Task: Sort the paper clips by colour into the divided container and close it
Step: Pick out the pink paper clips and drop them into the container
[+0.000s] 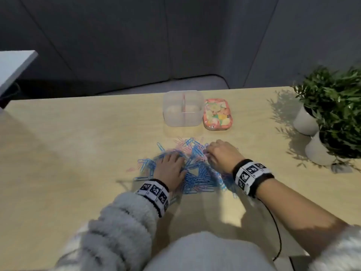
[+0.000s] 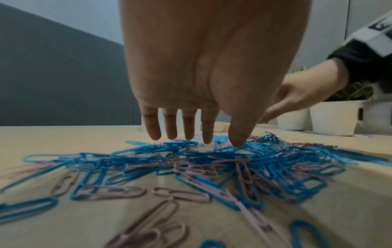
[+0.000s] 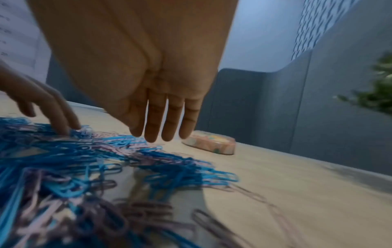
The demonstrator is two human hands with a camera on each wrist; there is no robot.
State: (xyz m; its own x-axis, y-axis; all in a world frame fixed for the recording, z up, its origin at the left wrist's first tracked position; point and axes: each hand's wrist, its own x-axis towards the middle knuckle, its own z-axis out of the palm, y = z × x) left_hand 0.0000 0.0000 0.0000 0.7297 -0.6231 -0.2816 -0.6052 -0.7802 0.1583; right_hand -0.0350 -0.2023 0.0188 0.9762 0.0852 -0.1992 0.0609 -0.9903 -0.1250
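Observation:
A mixed heap of blue and pink paper clips [image 1: 197, 171] lies on the wooden table in front of me. My left hand [image 1: 170, 167] rests on the heap's left side, fingers straight and spread, tips touching the clips [image 2: 203, 151]. My right hand [image 1: 220, 153] hovers over the heap's right side with its fingers straight and pointing down, tips just above the clips [image 3: 127, 146]. Neither hand holds a clip. The clear divided container [image 1: 183, 108] stands open and looks empty behind the heap. Its floral lid [image 1: 215, 114] lies flat to the container's right.
Two potted green plants in white pots [image 1: 320, 137] stand at the table's right edge. A black cable [image 1: 277, 231] runs off the front edge near my right forearm. A white panel [image 1: 13, 67] sits beyond the far left corner. A grey padded wall lies behind.

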